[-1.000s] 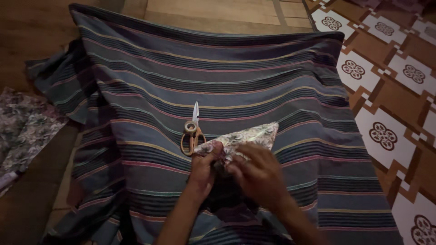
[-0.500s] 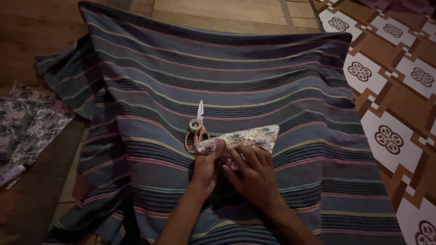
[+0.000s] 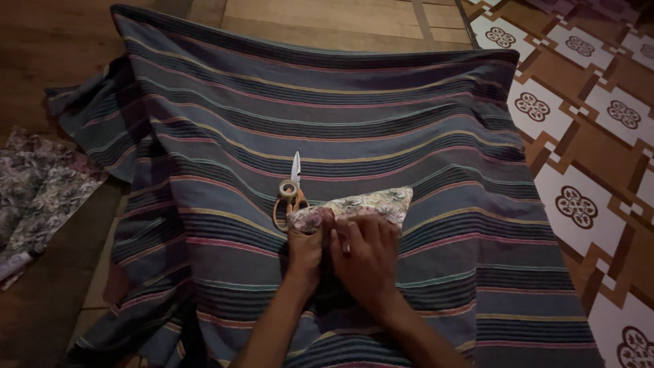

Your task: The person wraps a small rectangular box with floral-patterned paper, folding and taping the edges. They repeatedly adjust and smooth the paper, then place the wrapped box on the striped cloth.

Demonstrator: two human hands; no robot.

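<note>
striped cloth [image 3: 354,123] spread flat, covering most of the view | floral fabric piece [image 3: 371,202] folded, lying mid-cloth | right hand [image 3: 364,255] flat, fingers extended, pressing its near edge | left hand [image 3: 308,242] fingers curled, pinching its left corner | scissors [image 3: 289,194] closed, just beside that corner

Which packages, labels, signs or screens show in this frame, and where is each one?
None can be made out: no package, label, sign or screen.
What is there instead: both hands, left hand and right hand, press on a folded floral cloth lying on a striped fabric.
Scissors with orange handles lie just left of the cloth.
A patterned floor mat lies at the right.
</note>
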